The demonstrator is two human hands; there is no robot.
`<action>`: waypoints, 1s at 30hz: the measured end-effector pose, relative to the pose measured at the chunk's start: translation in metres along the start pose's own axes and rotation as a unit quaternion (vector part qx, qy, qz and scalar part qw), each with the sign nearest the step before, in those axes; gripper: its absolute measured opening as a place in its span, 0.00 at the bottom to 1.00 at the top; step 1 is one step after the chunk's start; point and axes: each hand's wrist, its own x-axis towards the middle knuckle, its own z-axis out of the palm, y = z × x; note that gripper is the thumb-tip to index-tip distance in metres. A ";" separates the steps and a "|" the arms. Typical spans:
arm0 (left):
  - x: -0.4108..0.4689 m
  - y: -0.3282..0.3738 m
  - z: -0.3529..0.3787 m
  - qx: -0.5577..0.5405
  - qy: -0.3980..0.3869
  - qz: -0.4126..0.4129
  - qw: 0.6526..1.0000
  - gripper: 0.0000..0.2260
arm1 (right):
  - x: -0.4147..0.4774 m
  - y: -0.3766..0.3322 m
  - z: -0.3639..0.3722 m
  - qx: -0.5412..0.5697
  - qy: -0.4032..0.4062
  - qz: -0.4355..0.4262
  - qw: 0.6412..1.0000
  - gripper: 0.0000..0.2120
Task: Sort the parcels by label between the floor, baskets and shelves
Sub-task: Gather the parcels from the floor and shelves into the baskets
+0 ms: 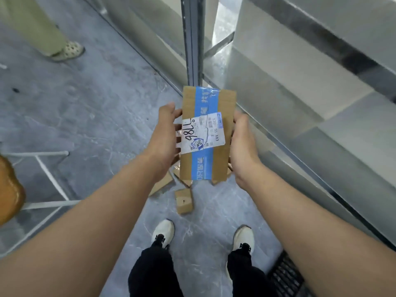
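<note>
The flat brown cardboard parcel bound with blue tape (206, 133) was held up in the air between both hands, its white shipping label (202, 131) facing the camera with a handwritten number in black marker along its left edge. The left hand (165, 133) clasped the parcel's left edge, fingers tucked behind it, and the right hand (241, 142) closed on the right edge. Judged from this, the sorting was still in hand: this parcel had been picked up and its label was being read, but it had not yet been placed anywhere.

More work remained on the grey marbled floor (96, 108). A small brown cardboard box (183, 201) lay just ahead of the person's white shoes, and other cardboard pieces (161, 184) showed from under the held parcel; how many could not be told.

The grey metal shelves (310, 67) ran along the right side of the floor and looked bare where visible. A dark slatted basket (286, 275) sat at the floor's lower right edge. A white metal frame (48, 179) stood at the left, and another person's leg in pale trousers (40, 26) appeared at the far left corner.
</note>
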 end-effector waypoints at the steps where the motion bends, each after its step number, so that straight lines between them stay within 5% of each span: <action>1: -0.009 0.014 -0.001 -0.001 -0.005 0.007 1.000 0.24 | -0.007 -0.013 0.001 -0.005 0.012 -0.014 1.000 0.23; 15: -0.171 0.219 -0.075 -0.006 -0.168 0.190 0.967 0.25 | -0.235 -0.226 0.026 0.079 0.204 -0.169 0.961 0.32; 19: -0.231 0.257 -0.084 -0.003 -0.206 0.249 0.946 0.26 | -0.296 -0.265 0.019 0.098 0.244 -0.216 0.940 0.38; 30: -0.430 0.308 -0.086 -0.003 -0.268 0.407 0.873 0.23 | -0.477 -0.325 -0.045 0.075 0.284 -0.350 0.889 0.34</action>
